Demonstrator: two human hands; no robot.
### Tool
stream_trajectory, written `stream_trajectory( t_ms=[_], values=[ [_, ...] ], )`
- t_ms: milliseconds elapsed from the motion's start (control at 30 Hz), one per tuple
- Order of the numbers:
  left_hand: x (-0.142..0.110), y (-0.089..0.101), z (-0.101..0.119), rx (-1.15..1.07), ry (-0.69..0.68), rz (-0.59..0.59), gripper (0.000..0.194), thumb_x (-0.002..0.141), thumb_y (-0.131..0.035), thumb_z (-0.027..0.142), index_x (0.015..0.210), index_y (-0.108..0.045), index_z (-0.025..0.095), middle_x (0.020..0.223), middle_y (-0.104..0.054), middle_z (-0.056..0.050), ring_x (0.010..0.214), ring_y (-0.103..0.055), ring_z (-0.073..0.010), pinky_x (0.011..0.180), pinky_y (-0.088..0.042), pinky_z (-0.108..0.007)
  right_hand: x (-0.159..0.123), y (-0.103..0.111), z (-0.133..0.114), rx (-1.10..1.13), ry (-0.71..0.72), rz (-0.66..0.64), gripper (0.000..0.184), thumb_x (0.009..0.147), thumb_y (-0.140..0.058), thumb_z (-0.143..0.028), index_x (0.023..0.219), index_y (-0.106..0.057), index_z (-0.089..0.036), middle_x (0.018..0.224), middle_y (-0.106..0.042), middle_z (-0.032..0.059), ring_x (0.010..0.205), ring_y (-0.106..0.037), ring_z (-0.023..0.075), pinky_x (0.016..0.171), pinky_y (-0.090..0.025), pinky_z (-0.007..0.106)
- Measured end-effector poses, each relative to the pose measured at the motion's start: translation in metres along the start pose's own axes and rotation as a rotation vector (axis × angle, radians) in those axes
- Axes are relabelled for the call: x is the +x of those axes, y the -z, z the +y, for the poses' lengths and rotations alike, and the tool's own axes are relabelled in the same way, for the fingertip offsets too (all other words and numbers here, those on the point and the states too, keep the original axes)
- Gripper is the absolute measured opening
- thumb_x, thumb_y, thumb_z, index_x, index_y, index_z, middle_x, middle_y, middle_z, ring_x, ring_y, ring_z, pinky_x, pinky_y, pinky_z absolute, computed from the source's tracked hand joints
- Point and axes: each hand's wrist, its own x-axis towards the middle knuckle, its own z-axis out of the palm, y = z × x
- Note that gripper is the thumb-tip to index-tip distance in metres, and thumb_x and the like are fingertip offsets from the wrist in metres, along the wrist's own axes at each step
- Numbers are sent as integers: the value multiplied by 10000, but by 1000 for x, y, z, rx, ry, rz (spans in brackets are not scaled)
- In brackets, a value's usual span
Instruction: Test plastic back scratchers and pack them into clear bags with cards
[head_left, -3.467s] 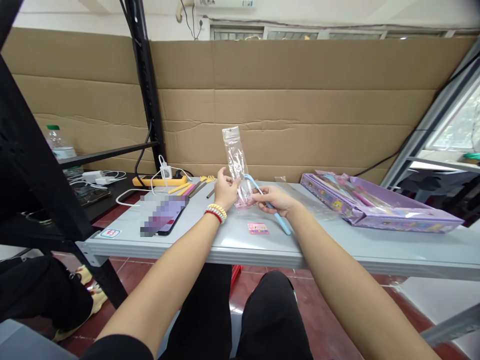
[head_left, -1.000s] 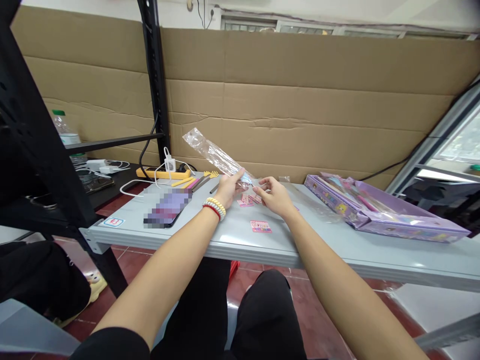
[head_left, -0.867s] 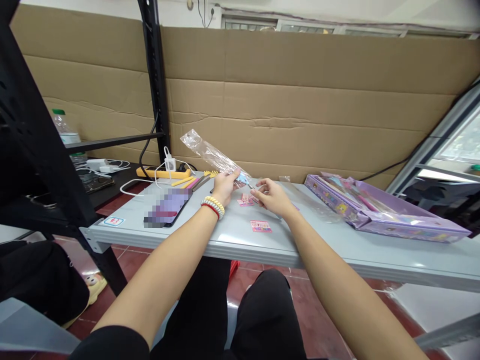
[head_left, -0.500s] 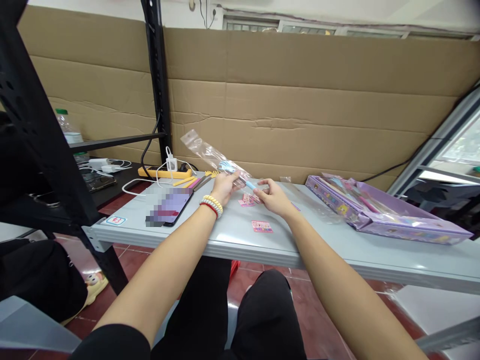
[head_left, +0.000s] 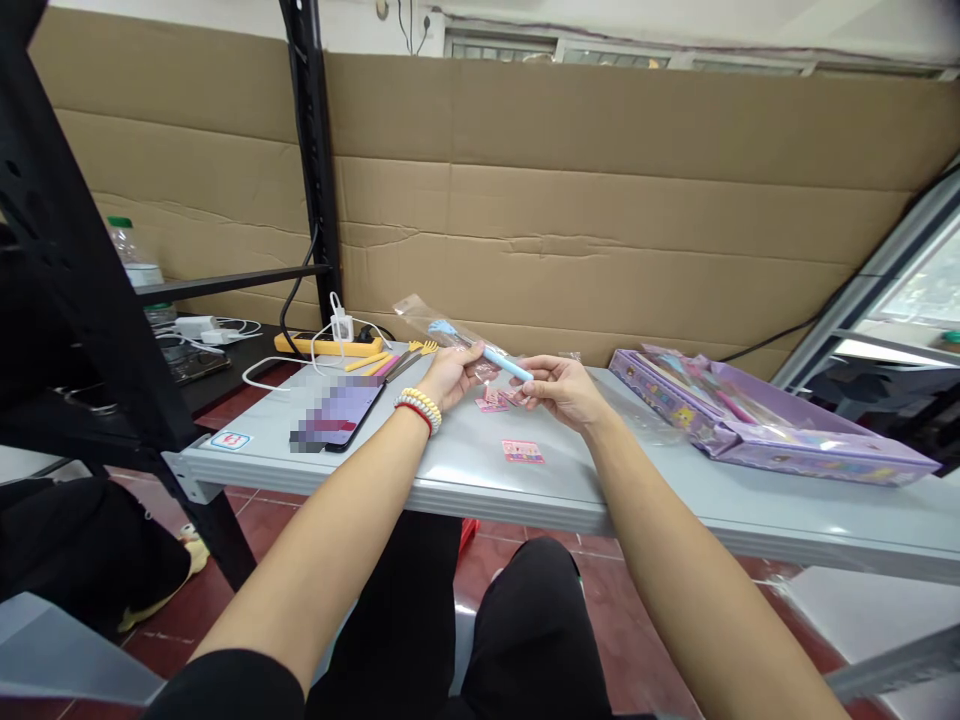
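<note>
A light blue back scratcher [head_left: 508, 362] with a claw-shaped tip slants between my hands above the table. Its tip shows at the upper left, against a clear plastic bag [head_left: 411, 309] that appears to surround it. My left hand [head_left: 448, 376] is closed around the bag and the scratcher's middle, hiding that part. At the lower right end of the handle, my right hand [head_left: 559, 388] pinches with thumb and fingers. Several small pink cards [head_left: 492, 401] lie below my hands. One more pink card [head_left: 523, 452] rests nearer the table's front edge.
Scratchers with yellow claw tips [head_left: 421, 348] lie left of my hands, beside a phone [head_left: 349, 415]. Behind them is a yellow power strip [head_left: 330, 346] with white cables. A purple box [head_left: 817, 460] of wrapped items stands right. Cardboard [head_left: 600, 210] walls the back.
The bag was upright with the scratcher outside it in my right hand; now it slants left, with the claw tip seen through its film. Lately, more handle shows and my right hand shifted right.
</note>
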Motion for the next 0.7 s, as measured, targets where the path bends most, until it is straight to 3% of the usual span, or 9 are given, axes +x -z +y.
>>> stream_trajectory(
  t_ms=[100,200,300,433,567,700],
  values=[
    [-5,-7,-6,105,67,-138,132,760,-675,222,749,-627,99,716,-676,-95,629,-635,-155,664,-518,-306,3,-2,5,-138,-3,35,514,470,-830,-322,891,-600,-140,593,-617,4,493,-575,140,382,-383,222],
    [-7,-12,-11,224,121,-253,182,701,-728,240,775,-649,94,727,-688,-113,593,-623,-156,589,-510,-294,5,-6,11,-341,-7,14,493,482,-819,-340,876,-601,-139,590,-598,-5,481,-540,122,380,-346,215],
    [-7,-14,-13,281,105,-219,202,670,-749,247,774,-658,100,722,-689,-109,582,-614,-150,547,-497,-273,7,-8,16,-472,64,30,490,495,-805,-344,901,-614,-148,682,-626,15,562,-565,139,483,-431,252],
    [-7,-14,-11,266,115,-110,192,675,-746,247,754,-645,104,710,-678,-99,602,-623,-162,568,-512,-292,7,-10,18,-570,154,121,449,575,-756,-363,943,-609,-152,677,-620,10,553,-547,134,542,-437,272],
    [-9,-14,-11,327,126,-146,188,672,-750,244,725,-642,100,671,-652,-83,519,-570,-117,459,-435,-225,6,-12,17,-786,254,125,375,551,-779,-403,799,-627,-167,647,-611,5,584,-532,138,590,-420,275],
    [-4,-8,-12,367,111,-125,174,685,-740,235,706,-628,103,620,-623,-64,510,-565,-119,472,-439,-229,5,-4,16,-709,180,26,459,553,-771,-431,892,-635,-153,697,-634,20,607,-545,145,588,-424,269]
  ],
)
